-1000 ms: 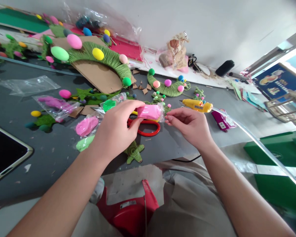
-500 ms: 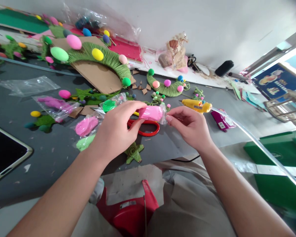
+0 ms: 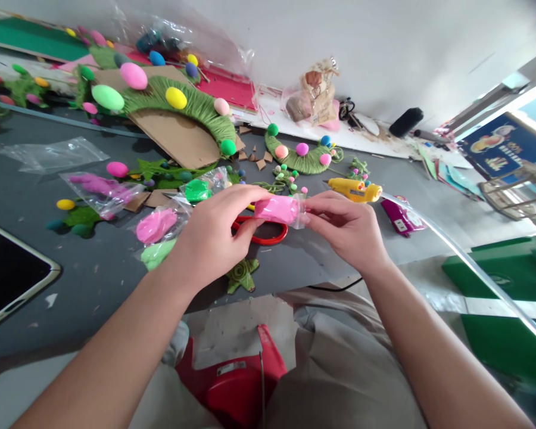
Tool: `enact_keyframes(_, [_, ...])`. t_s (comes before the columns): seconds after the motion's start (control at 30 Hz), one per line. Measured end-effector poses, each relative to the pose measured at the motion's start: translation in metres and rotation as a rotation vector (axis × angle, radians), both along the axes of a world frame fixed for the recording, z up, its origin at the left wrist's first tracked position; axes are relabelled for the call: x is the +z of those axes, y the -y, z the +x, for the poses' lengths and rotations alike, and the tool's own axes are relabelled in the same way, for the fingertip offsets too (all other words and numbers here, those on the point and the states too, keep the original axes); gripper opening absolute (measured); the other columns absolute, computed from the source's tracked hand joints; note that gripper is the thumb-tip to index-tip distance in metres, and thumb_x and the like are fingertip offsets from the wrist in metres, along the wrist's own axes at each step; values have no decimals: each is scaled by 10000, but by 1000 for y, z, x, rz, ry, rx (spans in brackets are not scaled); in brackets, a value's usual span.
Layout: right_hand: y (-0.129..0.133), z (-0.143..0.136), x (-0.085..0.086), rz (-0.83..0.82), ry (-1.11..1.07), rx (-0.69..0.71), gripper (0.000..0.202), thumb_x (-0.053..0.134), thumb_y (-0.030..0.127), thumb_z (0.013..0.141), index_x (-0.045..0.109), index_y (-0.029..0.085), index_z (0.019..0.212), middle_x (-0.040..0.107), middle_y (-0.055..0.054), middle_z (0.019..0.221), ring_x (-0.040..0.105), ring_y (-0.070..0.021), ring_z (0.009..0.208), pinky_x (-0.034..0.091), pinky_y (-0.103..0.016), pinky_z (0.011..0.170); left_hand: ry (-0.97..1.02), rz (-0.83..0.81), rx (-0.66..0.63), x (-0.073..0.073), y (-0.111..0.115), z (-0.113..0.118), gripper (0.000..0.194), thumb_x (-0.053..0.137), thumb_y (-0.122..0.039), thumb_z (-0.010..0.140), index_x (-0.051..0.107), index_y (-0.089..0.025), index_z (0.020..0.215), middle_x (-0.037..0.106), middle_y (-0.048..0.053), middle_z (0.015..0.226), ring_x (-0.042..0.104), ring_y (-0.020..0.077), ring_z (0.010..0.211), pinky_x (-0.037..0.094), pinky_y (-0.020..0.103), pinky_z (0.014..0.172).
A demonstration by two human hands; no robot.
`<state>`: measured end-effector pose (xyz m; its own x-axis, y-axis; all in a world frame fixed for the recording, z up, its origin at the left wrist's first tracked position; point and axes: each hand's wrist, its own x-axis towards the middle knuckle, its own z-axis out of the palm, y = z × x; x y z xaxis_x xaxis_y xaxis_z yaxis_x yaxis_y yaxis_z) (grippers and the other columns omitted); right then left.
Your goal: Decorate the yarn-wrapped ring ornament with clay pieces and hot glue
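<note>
A clear plastic bag of pink modelling clay (image 3: 277,209) is held above the table between both hands. My left hand (image 3: 223,223) pinches its left end between thumb and fingers. At the bag's clear right end, my right hand (image 3: 342,223) grips the plastic with thumb and fingertips. Red-handled scissors (image 3: 270,235) lie beneath the bag, their blades hidden by my left hand. Below them rests a green yarn-wrapped star (image 3: 242,275). Bags of pink clay (image 3: 156,225), light green clay (image 3: 156,254) and bright green clay (image 3: 198,190) lie to the left.
A yellow hot glue gun (image 3: 354,190) lies right of my hands, near a purple power strip (image 3: 402,215). Behind stand a large green yarn crescent (image 3: 196,107) with coloured balls and a smaller crescent (image 3: 310,161). A tablet (image 3: 13,277) lies at the left edge.
My right hand has closed onto the bag's right end, its fingers now further over the plastic. The bag has shifted slightly right and down.
</note>
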<state>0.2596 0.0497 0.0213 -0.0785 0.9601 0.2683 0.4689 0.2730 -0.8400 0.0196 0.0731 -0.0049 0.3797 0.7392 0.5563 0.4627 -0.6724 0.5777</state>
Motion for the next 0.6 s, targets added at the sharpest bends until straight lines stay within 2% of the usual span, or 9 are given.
enact_keyframes(0.17, [3, 2, -1, 1, -7, 5, 173, 892, 378, 826, 876, 293, 976, 777, -41, 985, 695, -183, 851, 552, -326, 695, 11, 23, -28, 0, 2, 1, 272, 582, -101, 996, 693, -196, 1226, 773, 76, 1294, 723, 222, 1213, 541, 356, 1110])
enact_keyframes(0.4, [3, 0, -2, 15, -1, -26, 45, 843, 292, 848, 845, 252, 868, 774, -37, 897, 684, -185, 797, 533, -336, 671, 5, 42, -25, -1, 2, 0, 282, 584, -94, 1002, 684, -212, 1238, 771, 67, 1294, 724, 218, 1208, 544, 367, 1114])
enact_keyframes(0.6, [2, -2, -2, 41, 58, -19, 106, 775, 292, 897, 773, 227, 813, 750, -32, 851, 658, -179, 784, 519, -323, 664, 10, 45, -16, -2, 1, 1, 294, 595, -92, 992, 688, -223, 1238, 771, 58, 1297, 721, 226, 1213, 546, 379, 1115])
